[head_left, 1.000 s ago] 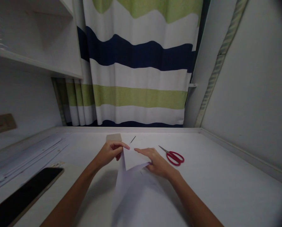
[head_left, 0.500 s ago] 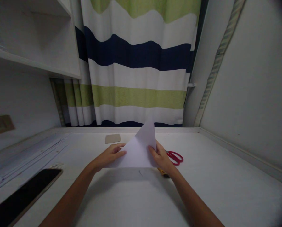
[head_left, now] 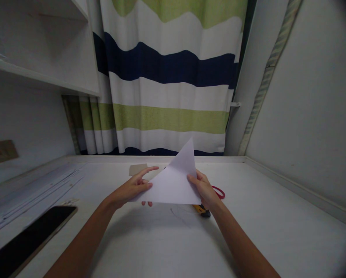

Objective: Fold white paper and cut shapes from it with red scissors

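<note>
A white sheet of paper (head_left: pixel 173 183), shaped like a triangle with its tip pointing up, is held above the desk between both hands. My left hand (head_left: pixel 135 187) pinches its left corner, thumb on top, two fingertips showing below the lower edge and the index finger stretched out over the upper side. On the right edge, my right hand (head_left: pixel 203 187) grips the paper with the thumb in front and the other fingers behind. Partly covered by the right hand are red-handled scissors (head_left: pixel 219 192). A yellow and black utility knife (head_left: pixel 202 211) lies partly under the paper.
A black phone (head_left: pixel 31 239) lies on the white desk (head_left: pixel 150 247) at the left. Behind the left hand is a small grey-beige card (head_left: pixel 137 169). A striped curtain (head_left: pixel 170 92) hangs at the back, with a white shelf (head_left: pixel 45 77) at upper left.
The paper and my right hand have shifted a little to the right, covering more of the scissors and uncovering more of the knife. My left index finger has stretched out.
</note>
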`<move>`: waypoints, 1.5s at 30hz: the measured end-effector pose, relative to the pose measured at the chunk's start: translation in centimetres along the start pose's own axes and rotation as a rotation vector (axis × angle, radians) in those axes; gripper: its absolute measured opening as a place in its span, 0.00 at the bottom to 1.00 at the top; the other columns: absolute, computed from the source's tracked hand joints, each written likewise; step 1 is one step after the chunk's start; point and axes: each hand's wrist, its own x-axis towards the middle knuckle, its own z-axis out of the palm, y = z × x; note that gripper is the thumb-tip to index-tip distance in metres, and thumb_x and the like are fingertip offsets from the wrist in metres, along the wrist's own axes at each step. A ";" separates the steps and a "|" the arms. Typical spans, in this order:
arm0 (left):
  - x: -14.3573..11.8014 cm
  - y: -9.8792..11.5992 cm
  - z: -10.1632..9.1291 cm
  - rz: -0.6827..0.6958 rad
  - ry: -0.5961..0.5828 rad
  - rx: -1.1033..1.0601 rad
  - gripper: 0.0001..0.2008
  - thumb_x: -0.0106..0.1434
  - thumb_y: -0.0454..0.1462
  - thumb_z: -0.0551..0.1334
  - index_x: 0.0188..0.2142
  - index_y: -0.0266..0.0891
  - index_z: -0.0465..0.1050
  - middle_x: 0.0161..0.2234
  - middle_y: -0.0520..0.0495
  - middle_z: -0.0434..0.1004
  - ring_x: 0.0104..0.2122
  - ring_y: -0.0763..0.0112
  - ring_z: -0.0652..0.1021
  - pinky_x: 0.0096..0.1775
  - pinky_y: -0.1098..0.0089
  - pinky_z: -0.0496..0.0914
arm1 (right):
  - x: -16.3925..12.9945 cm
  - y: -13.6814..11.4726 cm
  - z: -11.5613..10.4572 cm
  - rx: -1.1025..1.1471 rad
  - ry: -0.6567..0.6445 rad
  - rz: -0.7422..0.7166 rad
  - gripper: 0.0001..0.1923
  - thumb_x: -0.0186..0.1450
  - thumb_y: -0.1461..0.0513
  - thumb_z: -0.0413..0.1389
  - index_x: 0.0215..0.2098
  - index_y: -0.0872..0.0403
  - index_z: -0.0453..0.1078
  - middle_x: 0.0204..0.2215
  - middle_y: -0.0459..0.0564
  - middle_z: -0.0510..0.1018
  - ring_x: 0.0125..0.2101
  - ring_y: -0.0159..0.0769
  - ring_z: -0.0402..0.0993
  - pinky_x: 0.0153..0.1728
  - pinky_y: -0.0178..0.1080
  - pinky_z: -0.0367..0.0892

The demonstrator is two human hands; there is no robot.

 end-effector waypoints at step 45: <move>-0.5 1.3 1.7 0.309 0.063 0.591 0.13 0.58 0.39 0.51 0.38 0.38 0.69 0.29 0.48 0.71 0.24 0.74 0.71 0.28 0.73 0.67 | -1.6 -2.7 1.1 -0.875 -0.161 -0.494 0.08 0.57 0.58 0.50 0.26 0.55 0.63 0.23 0.46 0.69 0.26 0.31 0.65 0.27 0.33 0.60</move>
